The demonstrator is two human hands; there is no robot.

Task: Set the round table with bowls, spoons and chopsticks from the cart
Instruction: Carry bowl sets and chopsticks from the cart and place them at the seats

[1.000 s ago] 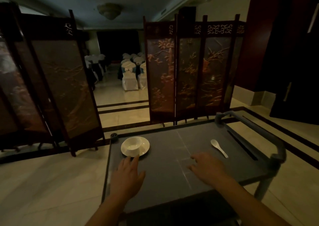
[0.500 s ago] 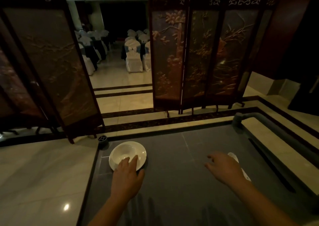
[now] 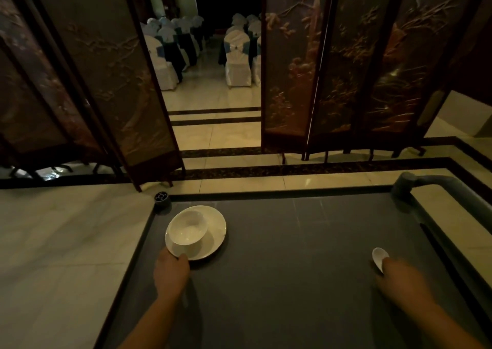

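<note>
We look down on a grey cart (image 3: 292,242) whose flat top serves as the worktop. On its near left part stands a white plate (image 3: 214,238), and on the plate sits a white bowl (image 3: 189,228), upright and set toward the plate's left side, not at its middle.

The left hand (image 3: 171,271) reaches in from below and meets the plate at its near rim. The thumb tip laps over the edge and the other fingers curl out of our sight, so we read this grip as grasping the plate by its rim. It does not touch the bowl.

Well apart, on the right side of the worktop, lies a white spoon (image 3: 379,259). Only its rounded scoop shows; the handle is hidden under the right hand (image 3: 399,274). That hand is blurred, and we cannot tell whether its grip has closed on the spoon or only rests over it.

At the cart's far right corner a grey tubular handle (image 3: 431,186) bends away along the right edge. A small dark round cap (image 3: 162,198) sits at the far left corner.

Pale glossy floor tiles (image 3: 53,242) with dark bands surround the cart. Beyond stand two carved folding screens, one to the left (image 3: 106,82) and one to the right (image 3: 346,69). Through the gap between them we see chairs in white covers (image 3: 237,63) in a dim hall.
</note>
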